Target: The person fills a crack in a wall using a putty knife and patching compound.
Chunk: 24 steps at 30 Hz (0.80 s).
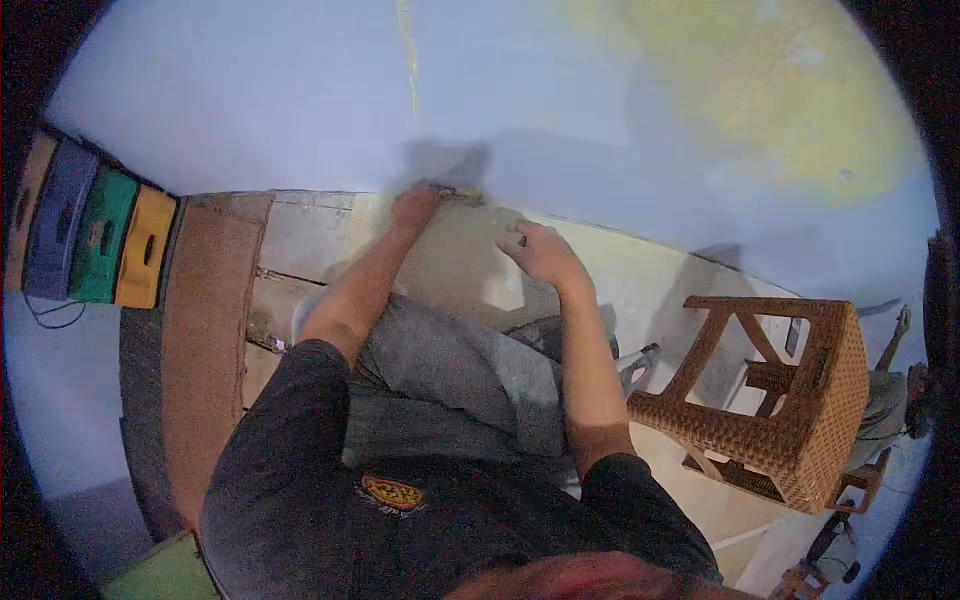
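Slim brownish tool [464, 195], blurred, in left hand [415, 208], grip narrowed on it, at foot of pale blue, yellow-stained wall [300, 120]. Right hand [548, 255] half-curled; contents unclear. Pale floor [310, 232]; brown woven-pattern stool [835, 400].

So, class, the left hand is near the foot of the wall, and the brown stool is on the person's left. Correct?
No: the head view shows the brown stool on the person's right. The left hand is indeed near the wall's foot.
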{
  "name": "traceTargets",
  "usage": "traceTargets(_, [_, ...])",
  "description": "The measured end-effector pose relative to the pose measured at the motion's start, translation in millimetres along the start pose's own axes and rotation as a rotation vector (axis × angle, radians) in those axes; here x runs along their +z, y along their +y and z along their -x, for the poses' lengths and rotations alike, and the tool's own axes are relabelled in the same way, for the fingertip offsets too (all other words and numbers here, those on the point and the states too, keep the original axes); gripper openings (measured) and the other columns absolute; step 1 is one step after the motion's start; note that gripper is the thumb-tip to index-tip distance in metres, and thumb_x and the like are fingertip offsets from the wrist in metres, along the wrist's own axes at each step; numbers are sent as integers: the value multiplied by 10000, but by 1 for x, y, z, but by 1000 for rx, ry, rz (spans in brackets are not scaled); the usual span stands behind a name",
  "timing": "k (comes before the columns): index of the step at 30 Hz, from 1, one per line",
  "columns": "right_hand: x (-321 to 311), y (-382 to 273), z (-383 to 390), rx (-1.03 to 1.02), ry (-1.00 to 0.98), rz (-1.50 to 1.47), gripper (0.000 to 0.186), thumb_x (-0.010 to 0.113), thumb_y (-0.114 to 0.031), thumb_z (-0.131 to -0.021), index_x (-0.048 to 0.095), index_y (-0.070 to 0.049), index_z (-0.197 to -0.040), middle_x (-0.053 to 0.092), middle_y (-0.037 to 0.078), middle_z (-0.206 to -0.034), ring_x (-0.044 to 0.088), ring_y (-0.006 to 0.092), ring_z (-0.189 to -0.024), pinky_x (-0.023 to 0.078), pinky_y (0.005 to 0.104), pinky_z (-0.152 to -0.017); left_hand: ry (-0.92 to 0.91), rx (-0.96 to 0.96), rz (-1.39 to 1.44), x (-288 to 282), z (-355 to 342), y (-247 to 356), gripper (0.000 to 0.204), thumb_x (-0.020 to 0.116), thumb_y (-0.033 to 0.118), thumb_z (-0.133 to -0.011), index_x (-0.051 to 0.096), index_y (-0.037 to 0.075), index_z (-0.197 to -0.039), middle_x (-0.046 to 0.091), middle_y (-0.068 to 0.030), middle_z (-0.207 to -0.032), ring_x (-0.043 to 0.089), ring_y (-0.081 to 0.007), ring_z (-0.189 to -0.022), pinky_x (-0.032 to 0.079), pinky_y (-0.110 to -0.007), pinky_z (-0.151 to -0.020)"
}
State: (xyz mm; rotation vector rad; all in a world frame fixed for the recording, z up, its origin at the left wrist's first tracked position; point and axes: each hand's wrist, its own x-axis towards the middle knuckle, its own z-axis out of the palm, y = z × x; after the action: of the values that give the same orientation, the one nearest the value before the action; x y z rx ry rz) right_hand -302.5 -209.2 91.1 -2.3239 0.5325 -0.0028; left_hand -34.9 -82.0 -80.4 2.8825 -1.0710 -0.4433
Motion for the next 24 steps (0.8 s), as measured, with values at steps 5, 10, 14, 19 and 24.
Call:
traceTargets(5, [-1, -12, -8, -37, -46, -5, 574, 656, -468, -883, 638, 6, -1206, 679, 253, -915, 658, 371, -849, 506, 441, -760, 149, 109, 40, 35, -12, -38, 351, 443, 307, -985, 649, 280, -1268, 638, -69, -1282, 604, -286, -1168, 508, -445, -949])
traceTargets(10, [-33, 0, 15, 125, -108, 120, 558, 605, -438, -922, 560, -41, -1312, 619, 280, -1222, 587, 450, -1141, 474, 498, -963, 234, 249, 133, 9, 13, 48, 513, 416, 570, -986, 678, 168, -1167, 707, -114, -1108, 679, -329, -998, 537, -488, -844])
traceTargets(14, [-8, -41, -8, -4, -178, 37, 514, 617, -436, -920, 610, -34, -1240, 645, 268, -1164, 605, 467, -1076, 493, 496, -934, 240, 7, 127, -1, 22, -42, 493, 425, 553, -986, 654, 177, -1208, 686, -125, -1155, 666, -323, -1030, 526, -484, -864])
traceTargets(19, [-19, -12, 10, -24, -68, 80, 528, 628, -457, -902, 643, 7, -1154, 665, 277, -1008, 625, 446, -981, 500, 482, -869, 177, 73, 230, -27, 40, 21, 508, 449, 559, -971, 645, 160, -1218, 681, -123, -1150, 658, -344, -1021, 520, -475, -864])
traceTargets(24, [12, -35, -9, -134, 51, -29, 608, 659, -486, -876, 640, 21, -1211, 677, 217, -854, 637, 352, -788, 502, 430, -737, 292, 86, 130, 10, 10, -74, 453, 472, 492, -983, 658, 140, -1201, 699, -139, -1076, 673, -356, -956, 543, -472, -793])
